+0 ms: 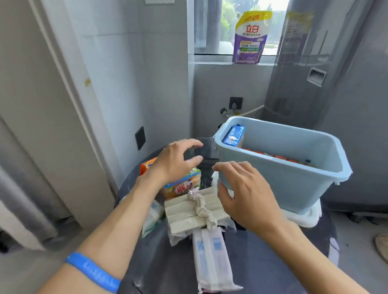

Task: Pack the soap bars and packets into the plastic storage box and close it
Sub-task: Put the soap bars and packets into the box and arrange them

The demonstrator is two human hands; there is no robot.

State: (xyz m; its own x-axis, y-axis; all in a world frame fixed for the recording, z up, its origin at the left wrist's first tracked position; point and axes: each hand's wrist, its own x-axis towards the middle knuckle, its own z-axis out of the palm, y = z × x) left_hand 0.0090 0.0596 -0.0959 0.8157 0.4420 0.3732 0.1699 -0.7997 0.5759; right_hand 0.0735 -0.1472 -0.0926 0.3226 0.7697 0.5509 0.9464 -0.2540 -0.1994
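Both hands hover open, holding nothing — the bundled soap bars point(193, 215) lie just below, nearer the right hand point(244, 197).

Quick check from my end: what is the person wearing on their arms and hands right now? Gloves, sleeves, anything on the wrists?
No gloves or sleeves: the left hand and right hand are bare, as are both forearms as far as the frame shows. The only item worn is a blue wristband with faint pale lettering, on the left forearm. No rings or watch visible.
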